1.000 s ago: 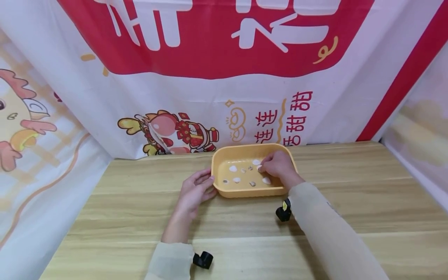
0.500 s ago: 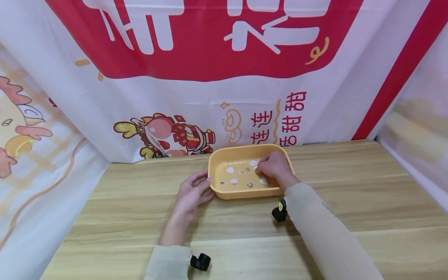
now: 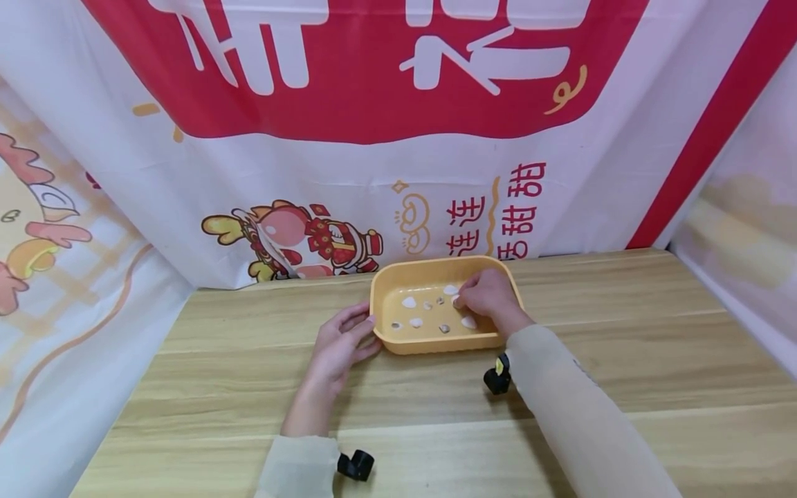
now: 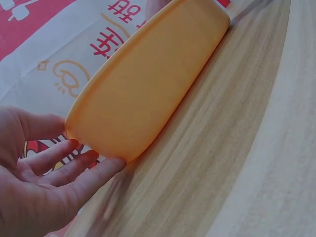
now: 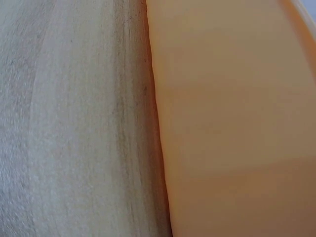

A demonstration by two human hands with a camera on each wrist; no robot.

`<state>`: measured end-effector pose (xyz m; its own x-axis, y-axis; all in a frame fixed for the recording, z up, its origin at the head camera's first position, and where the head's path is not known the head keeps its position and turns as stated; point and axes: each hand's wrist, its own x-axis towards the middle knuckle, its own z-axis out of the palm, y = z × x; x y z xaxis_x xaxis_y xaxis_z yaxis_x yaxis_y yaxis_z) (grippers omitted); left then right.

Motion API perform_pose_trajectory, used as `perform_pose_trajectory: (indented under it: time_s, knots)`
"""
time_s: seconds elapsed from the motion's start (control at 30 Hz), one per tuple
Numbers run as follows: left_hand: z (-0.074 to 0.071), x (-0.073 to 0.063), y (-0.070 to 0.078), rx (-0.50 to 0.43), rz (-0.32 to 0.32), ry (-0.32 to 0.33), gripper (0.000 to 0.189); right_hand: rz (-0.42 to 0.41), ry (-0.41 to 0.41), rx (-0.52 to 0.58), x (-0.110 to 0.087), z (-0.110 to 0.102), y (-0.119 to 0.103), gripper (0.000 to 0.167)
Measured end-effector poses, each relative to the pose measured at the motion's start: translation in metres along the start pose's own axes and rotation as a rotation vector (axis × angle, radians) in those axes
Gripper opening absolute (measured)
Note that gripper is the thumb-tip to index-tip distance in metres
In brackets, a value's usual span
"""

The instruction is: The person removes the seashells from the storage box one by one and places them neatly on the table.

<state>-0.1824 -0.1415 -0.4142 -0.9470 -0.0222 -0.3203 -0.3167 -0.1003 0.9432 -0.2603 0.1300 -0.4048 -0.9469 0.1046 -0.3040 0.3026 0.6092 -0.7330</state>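
Note:
A yellow plastic basin stands on the table, with several white seashells and small brownish snail shells spread over its floor. Inside its right part, my right hand pinches a pale seashell, mostly hidden by the fingertips. My left hand touches the basin's left end from outside. In the left wrist view the fingers of that hand lie fairly straight against the end wall, thumb near the bottom edge. Only the basin's outer wall and tabletop show in the right wrist view; the right hand is hidden there.
The wood-grain table extends around the basin. Behind it hangs a white and red printed curtain, close to the basin's far side. More printed cloth closes off the left, and pale cloth the right.
The head view has shifted slightly, moving the whole scene a little left. Both hands keep their places at the basin, and the shells lie as before.

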Motion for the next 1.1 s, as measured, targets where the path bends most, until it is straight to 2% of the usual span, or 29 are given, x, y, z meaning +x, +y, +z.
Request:
perform_pose_trajectory:
  time_s: [0.63, 1.1]
  knots:
    - [0.0008, -0.0001, -0.0001, -0.007, 0.002, -0.007, 0.049, -0.050, -0.032, 0.048, -0.0016, 0.0001, 0.0013, 0.017]
    - [-0.0011, 0.0006, -0.0012, -0.022, 0.005, -0.014, 0.049, -0.030, -0.043, 0.069, -0.0008, -0.0001, -0.0009, 0.016]
